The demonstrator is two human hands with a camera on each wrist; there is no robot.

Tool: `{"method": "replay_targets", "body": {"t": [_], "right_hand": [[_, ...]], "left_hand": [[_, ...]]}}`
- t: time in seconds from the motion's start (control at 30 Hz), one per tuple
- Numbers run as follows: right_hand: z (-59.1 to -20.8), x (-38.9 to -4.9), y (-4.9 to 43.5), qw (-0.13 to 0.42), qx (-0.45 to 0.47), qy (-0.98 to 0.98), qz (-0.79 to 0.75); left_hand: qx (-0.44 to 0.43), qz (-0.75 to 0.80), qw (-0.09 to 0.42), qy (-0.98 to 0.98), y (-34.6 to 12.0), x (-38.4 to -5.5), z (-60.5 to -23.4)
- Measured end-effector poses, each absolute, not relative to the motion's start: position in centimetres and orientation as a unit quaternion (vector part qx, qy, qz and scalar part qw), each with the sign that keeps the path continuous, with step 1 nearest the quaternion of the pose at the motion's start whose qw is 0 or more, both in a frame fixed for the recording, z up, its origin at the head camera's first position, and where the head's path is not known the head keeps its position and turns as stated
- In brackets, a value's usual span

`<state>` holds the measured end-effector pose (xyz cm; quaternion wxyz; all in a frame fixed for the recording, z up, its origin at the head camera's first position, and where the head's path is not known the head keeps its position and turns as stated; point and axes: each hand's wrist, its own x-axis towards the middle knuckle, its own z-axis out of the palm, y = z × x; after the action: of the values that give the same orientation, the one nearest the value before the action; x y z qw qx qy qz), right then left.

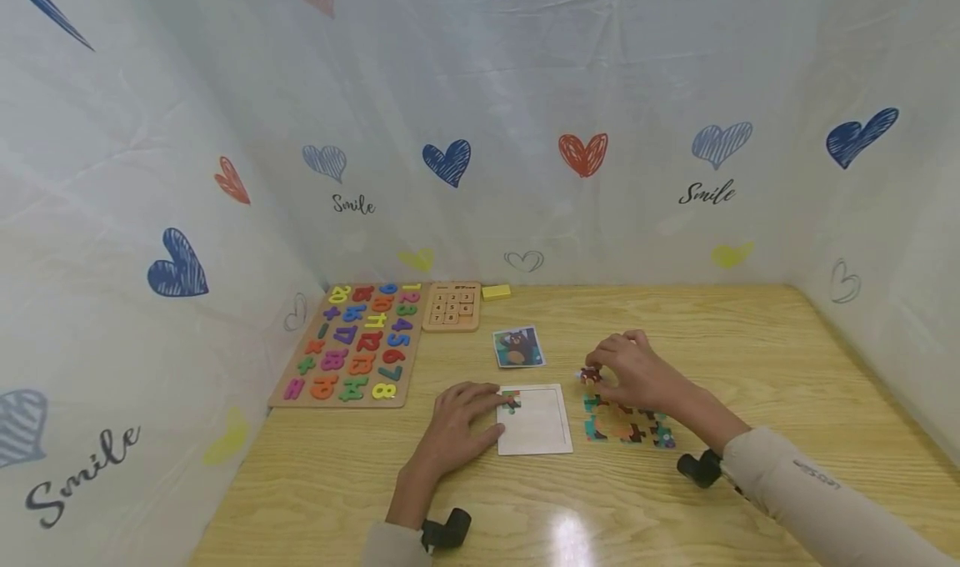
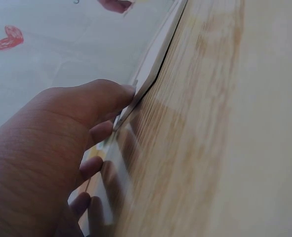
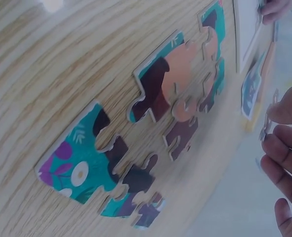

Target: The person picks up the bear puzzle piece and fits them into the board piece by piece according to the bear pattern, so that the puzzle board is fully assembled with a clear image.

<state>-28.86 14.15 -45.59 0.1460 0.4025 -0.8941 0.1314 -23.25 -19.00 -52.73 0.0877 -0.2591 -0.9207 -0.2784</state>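
My left hand [image 1: 459, 429] rests at the left side of a white square puzzle board [image 1: 536, 434], thumb at its edge and index fingertip near the upper left corner. In that corner lies a green and orange jigsaw piece [image 1: 512, 402], partly behind the fingertip. Right of the board, my right hand [image 1: 637, 375] pinches a brown jigsaw piece [image 1: 589, 375] between thumb and fingers; the right wrist view shows this piece [image 3: 267, 121] edge-on, raised off the table. Several loose jigsaw pieces [image 3: 81, 158] in teal, brown and peach lie spaced in rows below that hand.
Behind the board lies a bear picture card [image 1: 519, 348]. At the back left are a colourful number board [image 1: 352, 346], a wooden sliding number puzzle [image 1: 452, 307] and a yellow block [image 1: 496, 292]. A curtain with hearts [image 1: 480, 217] encloses the table.
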Motion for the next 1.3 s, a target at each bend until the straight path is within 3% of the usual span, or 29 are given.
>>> {"method": "replay_targets", "body": {"t": [0.7, 1.3], "right_hand": [[-46.1, -28.3, 11.6, 0.121, 0.425, -0.886, 0.141], [-46.5, -28.5, 9.7, 0.139, 0.451, -0.871, 0.139]], "left_hand": [[-0.247, -0.284, 0.067, -0.924, -19.1, -23.3, -52.8], [-0.250, -0.269, 0.080, -0.927, -19.0, -23.3, -52.7]]}}
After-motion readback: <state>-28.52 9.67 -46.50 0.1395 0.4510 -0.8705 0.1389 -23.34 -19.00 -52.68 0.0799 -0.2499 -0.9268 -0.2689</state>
